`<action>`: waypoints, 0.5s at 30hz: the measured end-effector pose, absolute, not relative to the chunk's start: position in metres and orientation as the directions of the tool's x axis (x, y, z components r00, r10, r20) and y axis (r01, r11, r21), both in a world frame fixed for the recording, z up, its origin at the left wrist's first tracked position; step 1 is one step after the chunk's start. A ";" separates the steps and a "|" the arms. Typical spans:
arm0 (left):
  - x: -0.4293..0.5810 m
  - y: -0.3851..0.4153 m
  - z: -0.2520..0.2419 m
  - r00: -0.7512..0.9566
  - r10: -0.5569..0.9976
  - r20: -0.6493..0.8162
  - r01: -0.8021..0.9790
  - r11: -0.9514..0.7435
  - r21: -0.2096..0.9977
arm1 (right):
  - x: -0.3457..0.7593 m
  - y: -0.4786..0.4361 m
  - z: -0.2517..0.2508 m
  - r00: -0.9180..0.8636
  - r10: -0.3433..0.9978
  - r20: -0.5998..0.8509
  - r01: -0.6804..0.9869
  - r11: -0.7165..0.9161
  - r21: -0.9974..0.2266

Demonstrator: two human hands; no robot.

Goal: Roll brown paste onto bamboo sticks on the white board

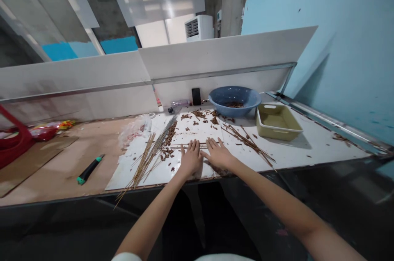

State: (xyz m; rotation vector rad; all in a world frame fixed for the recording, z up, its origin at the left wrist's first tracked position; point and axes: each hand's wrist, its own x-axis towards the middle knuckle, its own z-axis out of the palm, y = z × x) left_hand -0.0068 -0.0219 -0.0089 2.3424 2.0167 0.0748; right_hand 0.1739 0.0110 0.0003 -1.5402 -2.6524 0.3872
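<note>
Thin sticks lie partly hidden under both hands.

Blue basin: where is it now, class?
In the head view, the blue basin sits right of centre on the table, just left of the green bin.

Looking from head height, forward and down, along both forearms to the hands on the desk, quite near; wide enough to include also the blue wall at right.

glossy basin, matt bin
both look plastic; the thin sticks look woody, the brown crumbs rough, the white sheet smooth, the rail bare metal.
</note>
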 end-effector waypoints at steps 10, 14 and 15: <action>-0.002 -0.026 -0.005 0.104 0.995 -0.007 0.993 -0.103 0.054 | 0.178 0.015 -0.004 -0.517 0.855 -0.047 0.843 0.498 -0.205; -0.001 -0.021 -0.002 0.090 0.996 -0.018 0.995 -0.089 0.052 | 0.175 0.026 0.002 -0.513 0.855 -0.076 0.848 0.491 -0.200; 0.001 -0.015 0.001 0.079 0.997 -0.021 0.995 -0.078 0.057 | 0.172 0.032 0.005 -0.495 0.864 -0.090 0.859 0.471 -0.202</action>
